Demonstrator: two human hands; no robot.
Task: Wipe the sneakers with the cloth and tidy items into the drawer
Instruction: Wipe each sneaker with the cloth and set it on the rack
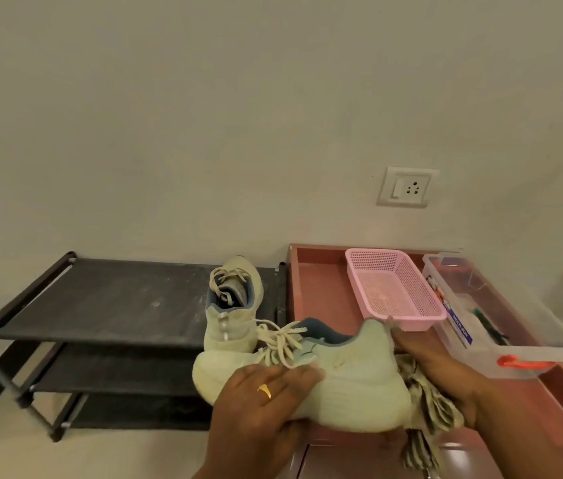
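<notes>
Two hands work one sneaker (349, 382): the left hand (266, 392) grips its side, fingers spread over the knit, while the right hand (445, 371), at three o'clock, curls round the bunched cloth (428, 409) and presses it to the heel. Wiping looks underway, though how clean this shoe is I cannot tell. At eleven o'clock the other sneaker (231, 305) stands on the rack (100, 299), its turn seemingly still to come. At one o'clock the drawer (314, 281) lies open with one basket (394, 288) and one box (501, 316); tidying appears not yet done. Count: two sneakers, one cloth, one three-shelf rack.
</notes>
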